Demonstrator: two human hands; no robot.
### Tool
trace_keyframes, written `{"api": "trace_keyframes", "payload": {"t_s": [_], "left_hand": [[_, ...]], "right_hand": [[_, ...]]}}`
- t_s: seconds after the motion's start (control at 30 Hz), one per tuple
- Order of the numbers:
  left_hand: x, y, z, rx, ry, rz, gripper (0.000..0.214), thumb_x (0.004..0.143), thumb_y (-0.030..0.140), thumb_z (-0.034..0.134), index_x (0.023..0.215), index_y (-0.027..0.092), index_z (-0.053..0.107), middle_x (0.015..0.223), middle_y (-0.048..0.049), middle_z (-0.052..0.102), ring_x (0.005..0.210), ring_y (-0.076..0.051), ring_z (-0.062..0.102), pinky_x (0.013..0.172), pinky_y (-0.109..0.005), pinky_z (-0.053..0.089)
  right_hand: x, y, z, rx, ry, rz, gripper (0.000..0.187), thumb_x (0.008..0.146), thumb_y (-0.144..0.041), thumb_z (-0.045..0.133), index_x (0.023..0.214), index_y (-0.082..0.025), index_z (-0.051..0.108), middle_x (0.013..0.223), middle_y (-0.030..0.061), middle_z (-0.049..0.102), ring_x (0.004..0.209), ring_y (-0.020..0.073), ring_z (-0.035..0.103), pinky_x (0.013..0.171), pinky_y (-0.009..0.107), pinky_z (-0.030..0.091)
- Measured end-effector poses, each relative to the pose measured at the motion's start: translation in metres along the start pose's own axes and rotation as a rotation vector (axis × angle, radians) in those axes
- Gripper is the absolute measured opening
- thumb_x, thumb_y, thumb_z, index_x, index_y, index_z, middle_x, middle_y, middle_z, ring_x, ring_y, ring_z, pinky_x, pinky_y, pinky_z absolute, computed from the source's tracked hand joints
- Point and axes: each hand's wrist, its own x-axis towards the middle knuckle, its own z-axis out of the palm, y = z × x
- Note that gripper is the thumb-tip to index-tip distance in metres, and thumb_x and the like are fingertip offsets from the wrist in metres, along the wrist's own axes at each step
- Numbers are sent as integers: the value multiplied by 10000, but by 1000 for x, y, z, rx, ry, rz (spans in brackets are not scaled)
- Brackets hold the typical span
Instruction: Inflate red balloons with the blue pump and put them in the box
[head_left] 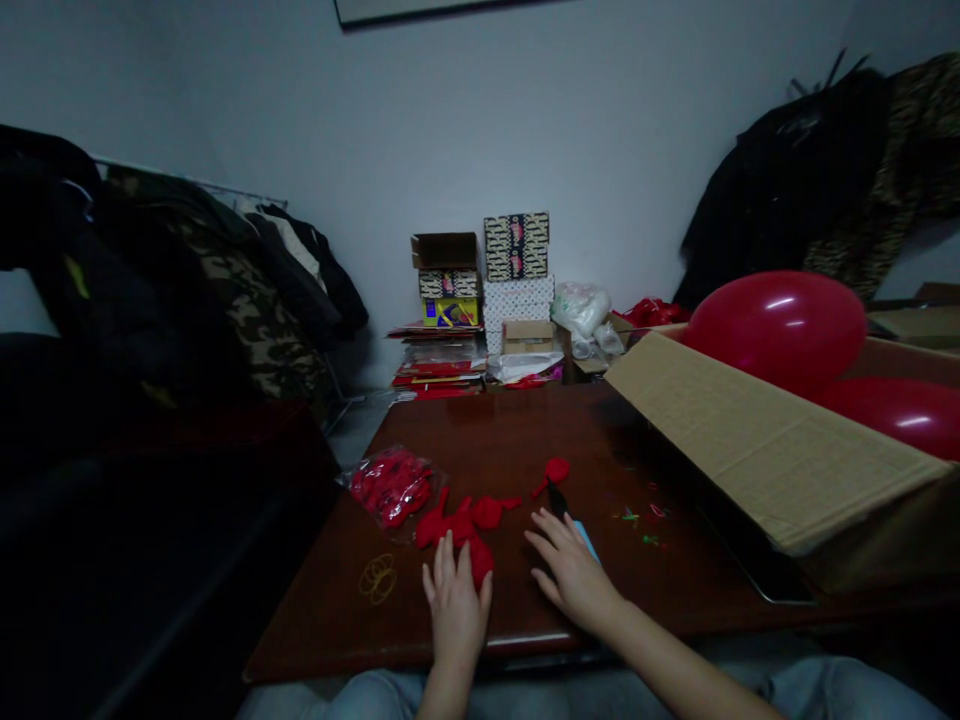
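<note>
A loose pile of uninflated red balloons (450,522) lies on the brown table. My left hand (456,607) rests at the near edge of the pile, fingers stretched out and slightly apart over one red balloon (481,562). To the right, my right hand (576,577) is spread with its fingertips pointing left, partly covering a slim blue and black object (586,541) whose kind I cannot make out. Another flat red balloon (556,470) lies just beyond its black end. Neither hand is closed round anything.
A clear bag of red balloons (391,485) and thin yellow rings (377,578) lie at left. Small coloured bits (649,540) are scattered at right, beside a cardboard box (780,440) holding inflated red balloons (776,325). Stacked boxes (517,300) stand beyond the table (495,420).
</note>
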Motion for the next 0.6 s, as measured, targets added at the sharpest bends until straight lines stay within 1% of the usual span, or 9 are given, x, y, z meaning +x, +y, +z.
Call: {"api": "trace_keyframes", "payload": {"t_s": [0.07,0.17,0.27,0.37,0.47,0.53,0.6], "left_hand": [[-1,-2,0,-23,-8,6,380,832,257,426,1186,151,514,1394,-152,345,1309,-274,239,1035,-532,191],[0,0,-3,-58,-12,9,375,830,259,423,1179,160,520,1400,-147,336,1311,-269,235,1043,-526,183],[14,14,-6,-91,-27,65,373,827,242,425,1179,167,521,1394,-148,346,1305,-270,248,1042,-534,177],[41,39,0,-119,-64,156,386,806,225,458,1184,194,527,1413,-126,325,1312,-281,225,1041,-549,156],[71,60,17,-116,-144,230,394,774,227,498,1164,202,550,1422,-110,313,1317,-283,207,1047,-553,123],[85,65,31,-84,-221,249,419,750,207,511,1166,179,556,1421,-123,313,1317,-289,206,1045,-557,110],[92,61,42,-43,-272,278,426,748,195,498,1170,175,560,1422,-126,312,1319,-287,200,1044,-557,94]], "right_hand": [[-2,5,3,-91,64,84,489,791,-269,460,1274,-208,411,1404,96,316,1324,245,171,1057,525,120],[-8,18,8,-236,151,290,564,767,-320,481,1288,-134,377,1427,151,245,1333,283,106,1043,556,62],[-14,31,11,-332,132,438,643,723,-388,516,1261,-58,394,1422,207,213,1331,319,77,1030,572,17],[-17,36,10,-381,65,488,663,693,-400,539,1231,-27,433,1398,234,251,1321,334,115,1027,568,-15],[-18,36,7,-380,44,508,642,672,-378,559,1232,-84,453,1382,206,305,1316,334,141,1023,576,-13],[-19,36,4,-359,61,517,629,658,-362,578,1229,-124,464,1378,191,322,1318,342,127,1020,583,-7],[-20,38,3,-340,78,524,628,646,-353,595,1227,-146,473,1363,185,349,1316,360,117,1019,588,1]]}}
